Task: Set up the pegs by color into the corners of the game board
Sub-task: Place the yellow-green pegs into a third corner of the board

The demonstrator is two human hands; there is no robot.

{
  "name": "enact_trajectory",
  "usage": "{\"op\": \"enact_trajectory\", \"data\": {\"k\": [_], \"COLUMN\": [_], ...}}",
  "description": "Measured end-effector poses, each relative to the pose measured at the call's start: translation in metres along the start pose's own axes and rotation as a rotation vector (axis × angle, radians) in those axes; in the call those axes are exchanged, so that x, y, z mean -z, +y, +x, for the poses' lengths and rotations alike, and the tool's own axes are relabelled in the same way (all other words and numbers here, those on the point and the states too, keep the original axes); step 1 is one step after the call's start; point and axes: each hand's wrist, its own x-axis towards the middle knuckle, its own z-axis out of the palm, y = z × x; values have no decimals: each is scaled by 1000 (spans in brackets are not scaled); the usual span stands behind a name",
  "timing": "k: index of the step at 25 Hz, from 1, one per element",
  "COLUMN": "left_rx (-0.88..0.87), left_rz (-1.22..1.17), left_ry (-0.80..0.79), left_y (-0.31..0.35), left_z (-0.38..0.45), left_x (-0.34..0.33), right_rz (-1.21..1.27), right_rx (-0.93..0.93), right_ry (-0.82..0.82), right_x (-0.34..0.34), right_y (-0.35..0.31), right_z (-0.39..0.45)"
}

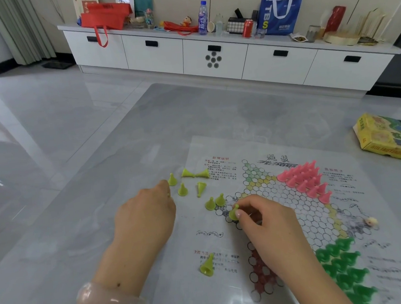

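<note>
A paper game board [293,207] with a star of circles lies on the grey table. Pink pegs [303,178] fill its upper corner and dark green pegs [345,267] fill its lower right corner. Several yellow-green pegs [197,187] stand or lie loose to the left of the star, and one more yellow-green peg [207,266] lies lower down on the sheet. My right hand [266,230] pinches a yellow-green peg [233,213] over the star's left corner. My left hand [147,215] rests curled beside the loose pegs, and a bit of yellow-green shows at its fingertips.
The yellow game box [388,136] lies at the table's far right. A small die [371,221] sits on the board's right side. A low white cabinet [211,53] loaded with bags and bottles runs along the far wall.
</note>
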Motion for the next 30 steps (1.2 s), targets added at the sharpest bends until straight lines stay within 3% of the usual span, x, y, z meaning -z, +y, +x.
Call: {"op": "enact_trajectory", "data": {"k": [9, 30], "left_rx": [9, -134], "left_rz": [-278, -507], "left_ry": [139, 66], "left_y": [0, 1], "left_z": [-2, -1], "left_x": [8, 9], "right_rz": [-108, -231], "right_rx": [67, 105], "right_ry": [106, 137], "right_x": [-21, -33], "right_y": [-3, -4], "right_z": [6, 1]}}
